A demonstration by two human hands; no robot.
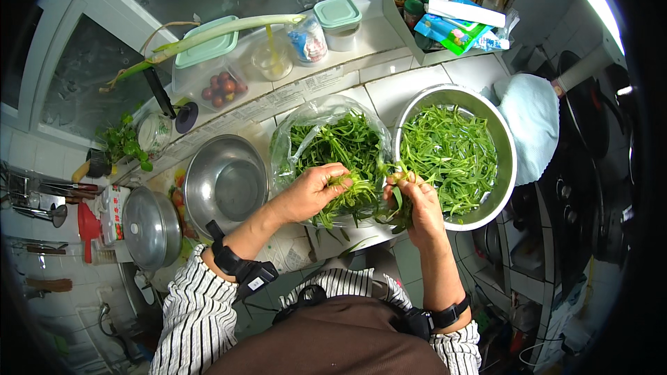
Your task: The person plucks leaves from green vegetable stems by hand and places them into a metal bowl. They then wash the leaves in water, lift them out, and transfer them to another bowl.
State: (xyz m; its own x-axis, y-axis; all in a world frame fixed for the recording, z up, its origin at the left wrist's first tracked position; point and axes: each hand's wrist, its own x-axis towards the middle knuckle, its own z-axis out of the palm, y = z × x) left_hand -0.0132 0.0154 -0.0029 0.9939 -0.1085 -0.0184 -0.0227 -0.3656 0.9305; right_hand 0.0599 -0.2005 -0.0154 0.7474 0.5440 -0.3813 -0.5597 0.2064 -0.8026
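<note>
In my left hand (312, 190) is a bunch of leafy greens (359, 192), its pale stem ends up by the thumb. Beside it, my right hand (421, 203) grips several stems and leaves (398, 203) between thumb and fingers, near the left rim of a large metal basin (513, 166). Cut or torn greens (448, 156) fill that basin, with some water showing among them. Behind my left hand, a clear plastic bag (284, 140) lies opened around more long greens (338, 138). A few loose leaves (341, 237) lie at the counter's front edge.
An empty steel bowl (229, 182) sits left of the bag, and a lidded pot (148, 229) farther left. On the ledge are a green onion (229, 26), a container of small red fruits (224, 88) and a box of condiments (406, 36). A light-blue cloth (531, 125) lies right of the basin.
</note>
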